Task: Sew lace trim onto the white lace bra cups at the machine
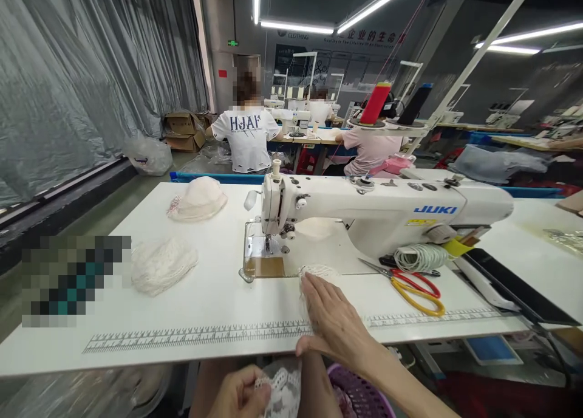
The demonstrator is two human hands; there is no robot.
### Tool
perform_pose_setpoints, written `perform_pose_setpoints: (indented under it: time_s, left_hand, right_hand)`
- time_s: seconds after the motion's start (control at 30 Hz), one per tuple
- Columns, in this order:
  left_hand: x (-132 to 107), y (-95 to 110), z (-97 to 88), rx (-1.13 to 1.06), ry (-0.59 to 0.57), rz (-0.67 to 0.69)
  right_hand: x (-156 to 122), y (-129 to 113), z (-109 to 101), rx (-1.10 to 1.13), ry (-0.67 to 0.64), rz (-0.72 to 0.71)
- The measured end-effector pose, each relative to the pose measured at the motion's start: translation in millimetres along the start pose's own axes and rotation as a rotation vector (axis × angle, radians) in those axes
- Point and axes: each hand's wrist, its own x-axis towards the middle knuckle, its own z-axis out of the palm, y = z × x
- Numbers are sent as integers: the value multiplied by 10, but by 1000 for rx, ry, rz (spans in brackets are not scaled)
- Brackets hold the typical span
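My left hand is below the table's front edge, thumb and fingers pinched on a piece of white lace. My right hand lies with its fingers stretched out over another piece of cream lace on the table, just in front of the sewing machine. Most of that second piece is hidden under the hand. To the left, a pile of white lace pieces rests on the table, with cream fabric cups behind it.
Scissors with red and yellow handles lie right of my right hand, beside a coil of pale cord. A printed ruler strip runs along the table's front. Below is a purple basket. Co-workers sit ahead.
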Motion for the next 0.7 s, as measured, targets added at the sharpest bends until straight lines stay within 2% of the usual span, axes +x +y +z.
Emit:
perform_pose_setpoints:
  time_s: [0.07, 0.13, 0.23, 0.3, 0.33, 0.4, 0.47, 0.53, 0.7]
  left_hand:
    - [-64, 67, -27, 25, 84, 45]
    - [-124, 120, -61, -4, 171, 19]
    - [-154, 116, -99, -77, 252, 7]
    - [-149, 71, -108, -131, 244, 11]
    - [-147, 49, -105, -151, 234, 11]
    - [-160, 24, -87, -164, 219, 9]
    - [-198, 40, -54, -142, 205, 2]
    - [-259, 88, -17, -110, 176, 2]
    - [-435, 212, 5, -91, 78, 3]
  right_hand:
    - [-23, -152, 157, -50, -29, -30]
    - [-112, -287, 227, -49, -46, -29]
    - [-269, -405, 134, 98, -10, -25]
    - [-335, -447, -32, 365, -46, 7]
    - [-352, -469, -128, 526, -116, 56]
    - [-351, -535, -298, 809, -352, 129]
    - [-310, -622, -374, 987, -519, 159]
    - [-239, -707, -320, 1066, -567, 170]
    - [-80, -827, 67, 1085, -537, 154]
